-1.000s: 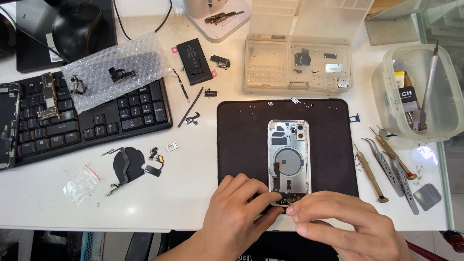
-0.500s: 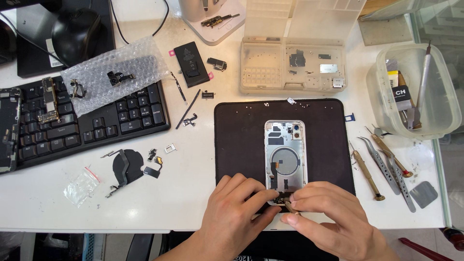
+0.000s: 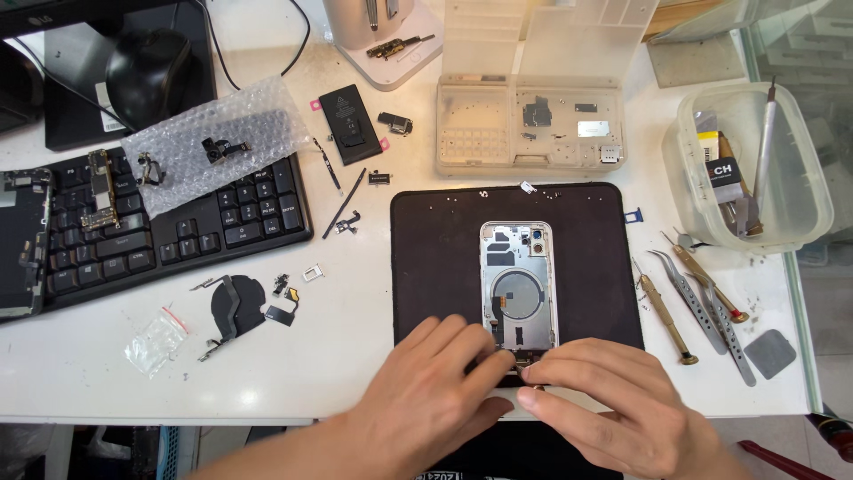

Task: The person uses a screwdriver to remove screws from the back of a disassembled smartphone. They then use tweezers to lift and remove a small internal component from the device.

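On the dark mat [image 3: 586, 231] lies the opened phone shell [image 3: 518, 284], rigid but thin, best steadied by its metal edges. The left hand [image 3: 426, 396] and right hand [image 3: 613, 400] pinch a tiny part [image 3: 524, 358] at its lower end, likely light and fragile.

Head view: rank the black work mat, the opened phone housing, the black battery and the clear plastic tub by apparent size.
1. black work mat
2. clear plastic tub
3. opened phone housing, partly hidden by both hands, so its margin over the battery is unsure
4. black battery
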